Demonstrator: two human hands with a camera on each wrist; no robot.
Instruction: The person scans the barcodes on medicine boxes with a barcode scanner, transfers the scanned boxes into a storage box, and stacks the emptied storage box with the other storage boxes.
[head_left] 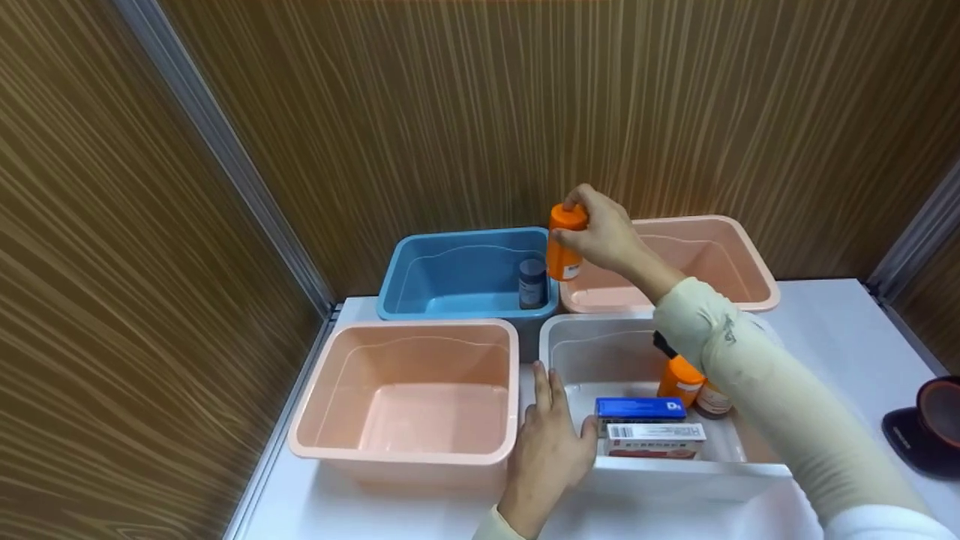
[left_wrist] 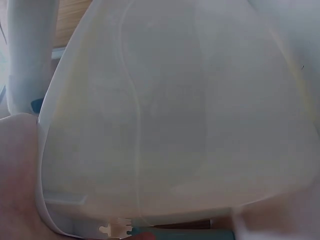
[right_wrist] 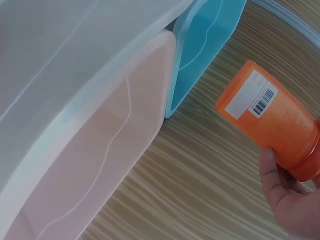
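Observation:
My right hand (head_left: pixel 606 232) holds an orange pill bottle (head_left: pixel 564 251) by its cap end, raised where the blue bin (head_left: pixel 465 313) and the back pink bin (head_left: pixel 765 292) meet. A white label with a barcode shows on the bottle (right_wrist: pixel 280 120) in the right wrist view. Inside the blue bin stands a dark bottle (head_left: pixel 532 285). My left hand (head_left: pixel 549 450) rests at the left side of the white bin (head_left: pixel 585 322), fingers extended. That bin holds a blue box (head_left: pixel 640 408), a white box (head_left: pixel 655 439), another orange bottle (head_left: pixel 681 381) and a brown bottle (head_left: pixel 714 402), partly behind my right arm.
A second pink bin (head_left: pixel 405 457) stands at the front left, beside my left hand. Wood-patterned panels (head_left: pixel 450 120) rise behind and beside the white table (head_left: pixel 825 330). A black object (head_left: pixel 926 427) lies at the right edge.

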